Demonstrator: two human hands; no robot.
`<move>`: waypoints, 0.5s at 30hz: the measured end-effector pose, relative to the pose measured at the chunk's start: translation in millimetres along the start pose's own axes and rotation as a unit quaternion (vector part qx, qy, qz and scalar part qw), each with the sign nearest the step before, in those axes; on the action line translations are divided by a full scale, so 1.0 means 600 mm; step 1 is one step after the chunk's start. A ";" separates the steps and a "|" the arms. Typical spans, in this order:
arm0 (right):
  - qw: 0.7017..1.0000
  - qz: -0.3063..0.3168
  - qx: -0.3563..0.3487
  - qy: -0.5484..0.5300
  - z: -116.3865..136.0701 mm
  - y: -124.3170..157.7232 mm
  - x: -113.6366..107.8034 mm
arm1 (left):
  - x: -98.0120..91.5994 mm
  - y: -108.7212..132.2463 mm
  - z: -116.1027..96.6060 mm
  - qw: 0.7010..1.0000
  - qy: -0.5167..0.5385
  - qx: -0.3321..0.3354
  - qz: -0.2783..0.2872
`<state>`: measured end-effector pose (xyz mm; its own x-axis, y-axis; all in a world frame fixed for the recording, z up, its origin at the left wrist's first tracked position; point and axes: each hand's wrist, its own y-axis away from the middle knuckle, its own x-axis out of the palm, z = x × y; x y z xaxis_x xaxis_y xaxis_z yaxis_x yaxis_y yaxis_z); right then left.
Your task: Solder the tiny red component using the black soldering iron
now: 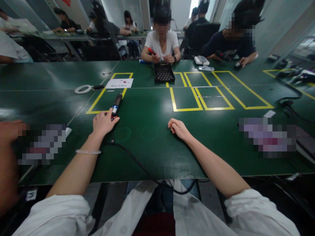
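My left hand [104, 122] rests on the table with its fingers around the near end of a black electric screwdriver [117, 104]. The tool is cylindrical, with a blue and white label and a bit of red by my thumb; it lies pointing away from me. A black cord [133, 157] runs close by my left wrist and drops over the table edge toward my lap. To the right, my right hand [178, 128] lies on the green table [147, 111] with its fingers curled in, and I see nothing in it.
Yellow tape rectangles [188, 109] mark the table. A white paper [119, 83] and a coiled white cable [83, 89] lie ahead left. Opposite, a person works over a black tray [164, 72] of small parts. Blurred-out devices flank me, and a neighbour's arm [10, 157] reaches in at left.
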<state>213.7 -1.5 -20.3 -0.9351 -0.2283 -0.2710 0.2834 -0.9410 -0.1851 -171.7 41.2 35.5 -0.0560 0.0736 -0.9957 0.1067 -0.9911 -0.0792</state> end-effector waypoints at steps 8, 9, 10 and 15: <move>1.000 0.008 0.007 0.017 0.010 0.002 0.003 | -0.011 -0.037 0.094 0.996 -0.019 -0.068 0.048; 1.000 0.008 0.007 0.019 0.012 0.002 0.003 | -0.010 -0.038 0.098 0.996 -0.022 -0.071 0.046; 1.000 0.008 0.007 0.021 0.013 0.003 0.003 | -0.009 -0.039 0.100 0.996 -0.024 -0.071 0.040; 0.999 0.011 0.009 0.037 0.015 0.003 0.003 | 0.008 -0.028 0.096 0.996 -0.009 -0.089 -0.024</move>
<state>210.6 -5.9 -12.5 -0.9104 -0.2310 -0.3431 0.2997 -0.9401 -0.1624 -230.8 52.1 34.6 -0.0824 0.1179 -0.9896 0.2769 -0.9512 -0.1364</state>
